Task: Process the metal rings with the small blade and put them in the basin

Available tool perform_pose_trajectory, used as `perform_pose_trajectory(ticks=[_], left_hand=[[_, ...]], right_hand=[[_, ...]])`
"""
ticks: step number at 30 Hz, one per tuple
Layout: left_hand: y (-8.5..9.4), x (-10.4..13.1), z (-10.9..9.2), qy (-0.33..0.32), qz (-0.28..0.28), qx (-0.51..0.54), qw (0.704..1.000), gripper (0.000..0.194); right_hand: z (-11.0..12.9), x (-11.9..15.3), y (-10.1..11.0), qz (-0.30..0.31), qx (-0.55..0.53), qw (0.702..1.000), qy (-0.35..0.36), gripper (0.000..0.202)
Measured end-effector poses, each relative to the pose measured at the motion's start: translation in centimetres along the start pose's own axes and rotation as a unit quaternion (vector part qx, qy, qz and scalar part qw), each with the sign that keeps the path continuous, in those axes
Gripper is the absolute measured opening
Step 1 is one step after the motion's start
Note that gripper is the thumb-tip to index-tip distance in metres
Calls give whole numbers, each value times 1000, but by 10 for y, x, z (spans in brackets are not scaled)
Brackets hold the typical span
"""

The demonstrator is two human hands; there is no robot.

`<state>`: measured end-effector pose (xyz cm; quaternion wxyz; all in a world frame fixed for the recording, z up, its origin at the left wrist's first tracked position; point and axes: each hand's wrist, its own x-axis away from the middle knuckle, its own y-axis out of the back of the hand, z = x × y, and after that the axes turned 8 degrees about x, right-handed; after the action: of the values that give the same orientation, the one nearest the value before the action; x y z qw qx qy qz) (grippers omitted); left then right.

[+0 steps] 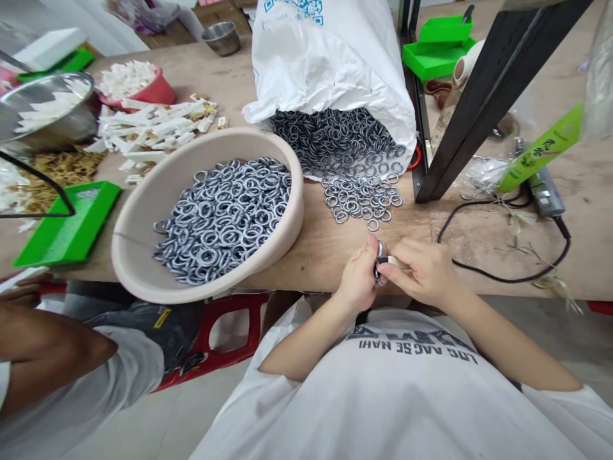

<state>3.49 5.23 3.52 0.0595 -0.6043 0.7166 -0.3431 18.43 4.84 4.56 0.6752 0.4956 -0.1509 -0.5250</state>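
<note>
At the table's front edge, my left hand [359,275] is closed round a few shiny grey metal rings [380,248], which show between its thumb and fingers. Meeting it from the right, my right hand [421,268] is closed in a pinch against those rings. A small black and white piece [385,260] shows at its fingertips; whether it is held or worn on a finger, I cannot tell. Just beyond the hands lies a loose pile of similar rings [361,199], spilling from a white sack [330,64]. A beige basin [129,255] heaped with rings stands to the left.
A black metal frame [472,96] rises on the right, near a grey power tool [547,191] with its black cord [502,279]. Green trays [71,220], white plastic pieces [153,128] and a steel bowl [71,128] lie left. A co-worker's arm [52,358] is at lower left.
</note>
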Motion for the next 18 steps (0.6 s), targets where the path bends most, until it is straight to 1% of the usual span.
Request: perform_pose_trajectory(ticks=[2,4,6,8,9,10,12,14,16,18], left_hand=[[-1,1,0,9,3,2,1000,61],[-1,5,0,12,19,8,1000,62],[-1,9,0,14,67,4,998,63],[1,13,-2,17,123,4,992,64],[4,14,-3,20,138,12,990,63],[7,15,-6,25,140,30,989,62],[17,12,-13,32,112,93,989,58],[28,8,-21,39,76,159,984,54],[39,4,-29,43,45,210,976,52],[48,2,-35,60,13,241,969,50]], right_hand=[[0,0,0,0,-14,1000,5,38],[-4,-1,-2,8,-50,999,-2,39],[-15,-4,-5,-3,-96,994,-50,42],[-28,-9,-10,-36,-131,983,-126,47],[-35,-13,-13,-51,-136,977,-158,48],[-40,-18,-16,-55,-130,975,-174,48],[-44,-29,-22,-24,-76,984,-162,44],[-42,-42,-29,29,20,992,-120,33],[-36,-55,-37,85,114,985,-95,30],[-32,-66,-43,128,169,973,-95,28]])
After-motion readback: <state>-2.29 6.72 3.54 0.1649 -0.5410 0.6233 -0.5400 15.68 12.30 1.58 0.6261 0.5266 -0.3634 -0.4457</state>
